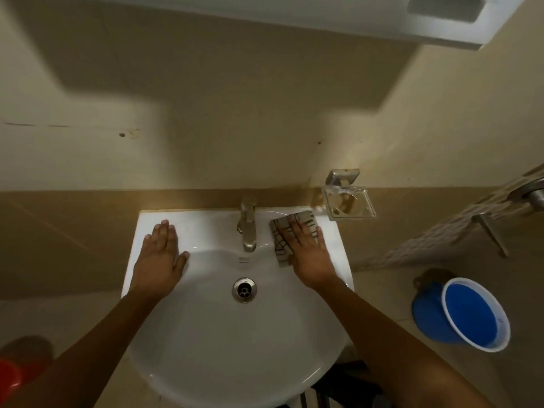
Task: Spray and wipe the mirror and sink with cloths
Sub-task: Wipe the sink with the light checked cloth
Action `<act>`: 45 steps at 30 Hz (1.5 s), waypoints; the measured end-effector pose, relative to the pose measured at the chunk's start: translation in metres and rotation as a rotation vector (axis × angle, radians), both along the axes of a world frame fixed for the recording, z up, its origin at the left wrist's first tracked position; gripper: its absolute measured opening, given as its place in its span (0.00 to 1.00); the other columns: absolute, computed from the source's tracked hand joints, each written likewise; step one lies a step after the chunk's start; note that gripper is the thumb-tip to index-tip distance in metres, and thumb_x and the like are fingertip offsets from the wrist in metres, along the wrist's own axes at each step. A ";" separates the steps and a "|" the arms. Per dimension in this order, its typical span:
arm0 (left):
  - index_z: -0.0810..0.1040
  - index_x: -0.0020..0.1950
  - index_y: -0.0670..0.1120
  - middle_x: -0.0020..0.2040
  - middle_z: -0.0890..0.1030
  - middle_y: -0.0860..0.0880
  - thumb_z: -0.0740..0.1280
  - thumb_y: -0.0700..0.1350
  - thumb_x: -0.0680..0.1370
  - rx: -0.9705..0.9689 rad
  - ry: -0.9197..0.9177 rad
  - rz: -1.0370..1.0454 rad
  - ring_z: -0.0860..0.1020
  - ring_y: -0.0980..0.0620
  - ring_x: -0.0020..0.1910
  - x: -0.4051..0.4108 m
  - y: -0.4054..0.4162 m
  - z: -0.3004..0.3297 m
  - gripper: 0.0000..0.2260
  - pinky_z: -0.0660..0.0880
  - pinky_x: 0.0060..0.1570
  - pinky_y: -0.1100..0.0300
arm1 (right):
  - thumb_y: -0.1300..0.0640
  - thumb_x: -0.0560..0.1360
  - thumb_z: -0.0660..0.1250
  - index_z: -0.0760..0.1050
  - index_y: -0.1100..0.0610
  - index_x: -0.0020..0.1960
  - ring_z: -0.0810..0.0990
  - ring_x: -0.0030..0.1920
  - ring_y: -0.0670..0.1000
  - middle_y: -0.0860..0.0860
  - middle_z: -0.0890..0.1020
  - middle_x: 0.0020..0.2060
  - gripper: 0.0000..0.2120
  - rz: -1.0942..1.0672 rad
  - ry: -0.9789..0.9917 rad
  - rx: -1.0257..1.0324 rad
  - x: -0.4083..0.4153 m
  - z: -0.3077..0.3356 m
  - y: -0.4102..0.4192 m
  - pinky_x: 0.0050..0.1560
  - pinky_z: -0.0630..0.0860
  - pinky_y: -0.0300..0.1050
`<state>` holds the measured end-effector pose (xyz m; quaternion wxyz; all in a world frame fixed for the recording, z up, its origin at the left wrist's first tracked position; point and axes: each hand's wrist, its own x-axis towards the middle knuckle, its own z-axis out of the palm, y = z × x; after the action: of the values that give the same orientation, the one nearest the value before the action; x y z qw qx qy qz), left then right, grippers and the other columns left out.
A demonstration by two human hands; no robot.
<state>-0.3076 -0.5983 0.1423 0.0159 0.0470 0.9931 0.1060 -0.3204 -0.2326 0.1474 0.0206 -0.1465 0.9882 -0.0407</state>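
A white sink [223, 343] fills the middle of the view, with a metal tap [248, 223] at its back and a metal drain [244, 290] in the bowl. My right hand [309, 254] lies flat on a grey cloth with dark lines [282, 234], pressing it on the sink's right back ledge beside the tap. My left hand [162, 254] rests flat on the left ledge, fingers spread, holding nothing. The underside of a mirror cabinet [382, 22] shows at the top edge. No spray bottle is in view.
A clear soap dish on a metal bracket [348, 201] hangs on the wall right of the sink. A blue bucket with a white rim [468, 316] stands on the floor at right. A red object [11, 375] sits at the lower left. Wall fittings [527, 195] protrude at far right.
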 end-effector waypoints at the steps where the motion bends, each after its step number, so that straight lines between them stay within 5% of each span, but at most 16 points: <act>1: 0.57 0.77 0.35 0.79 0.55 0.36 0.44 0.60 0.79 -0.006 0.002 0.005 0.54 0.39 0.78 0.000 0.000 -0.001 0.36 0.42 0.76 0.53 | 0.53 0.78 0.58 0.51 0.50 0.79 0.50 0.78 0.53 0.53 0.55 0.78 0.32 -0.018 0.005 0.013 -0.003 0.003 0.011 0.76 0.45 0.63; 8: 0.59 0.76 0.34 0.78 0.57 0.35 0.47 0.58 0.79 -0.003 -0.012 0.026 0.56 0.37 0.77 -0.001 0.003 0.004 0.34 0.31 0.72 0.64 | 0.38 0.78 0.47 0.51 0.51 0.79 0.53 0.78 0.57 0.55 0.56 0.78 0.32 -0.355 0.035 -0.092 0.020 0.010 0.048 0.74 0.54 0.65; 13: 0.58 0.77 0.35 0.78 0.56 0.36 0.46 0.60 0.79 0.000 0.008 0.041 0.55 0.39 0.78 0.001 0.005 0.003 0.36 0.32 0.72 0.65 | 0.24 0.71 0.53 0.54 0.53 0.78 0.55 0.77 0.62 0.59 0.58 0.77 0.46 -0.440 0.021 -0.073 0.019 0.003 0.038 0.72 0.53 0.66; 18: 0.58 0.77 0.35 0.79 0.56 0.37 0.46 0.61 0.78 0.001 0.014 0.047 0.54 0.39 0.78 0.000 0.006 0.003 0.37 0.47 0.76 0.49 | 0.32 0.76 0.51 0.63 0.55 0.75 0.65 0.72 0.64 0.59 0.69 0.71 0.36 -0.342 0.110 -0.063 -0.007 -0.001 0.025 0.69 0.59 0.71; 22: 0.57 0.77 0.36 0.79 0.55 0.37 0.46 0.61 0.78 0.005 0.007 0.051 0.53 0.40 0.78 0.001 0.007 0.005 0.37 0.49 0.75 0.48 | 0.38 0.79 0.49 0.62 0.53 0.76 0.66 0.72 0.64 0.58 0.67 0.73 0.30 -0.304 0.132 -0.086 -0.027 -0.004 0.008 0.71 0.57 0.68; 27: 0.57 0.78 0.36 0.79 0.55 0.38 0.52 0.57 0.79 0.005 -0.003 0.061 0.53 0.40 0.79 0.001 0.009 0.007 0.34 0.50 0.75 0.47 | 0.37 0.79 0.50 0.57 0.52 0.78 0.60 0.75 0.64 0.58 0.62 0.76 0.31 -0.266 0.147 -0.095 -0.028 -0.012 0.006 0.73 0.52 0.68; 32: 0.57 0.77 0.36 0.79 0.55 0.37 0.61 0.50 0.81 0.009 -0.007 0.066 0.54 0.39 0.78 0.001 0.010 0.009 0.30 0.51 0.75 0.46 | 0.34 0.76 0.54 0.47 0.48 0.80 0.48 0.79 0.58 0.55 0.52 0.79 0.38 0.045 0.080 -0.135 -0.020 -0.011 -0.029 0.75 0.46 0.66; 36: 0.56 0.78 0.36 0.79 0.54 0.38 0.63 0.48 0.81 0.021 -0.023 0.073 0.52 0.39 0.79 0.001 0.010 0.011 0.30 0.50 0.76 0.47 | 0.35 0.73 0.62 0.49 0.47 0.79 0.43 0.79 0.55 0.51 0.48 0.79 0.41 0.148 0.029 -0.199 -0.024 -0.011 -0.048 0.75 0.36 0.61; 45: 0.55 0.78 0.37 0.80 0.53 0.39 0.62 0.48 0.82 0.060 -0.051 0.057 0.51 0.41 0.79 0.003 0.007 0.019 0.30 0.48 0.76 0.50 | 0.61 0.67 0.75 0.65 0.55 0.75 0.64 0.74 0.59 0.56 0.69 0.73 0.38 0.080 0.181 -0.153 0.009 -0.014 -0.054 0.70 0.63 0.68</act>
<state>-0.3043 -0.5915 0.1612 0.0369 0.0163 0.9897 0.1371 -0.3118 -0.2862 0.1333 -0.0782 -0.1900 0.9733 -0.1020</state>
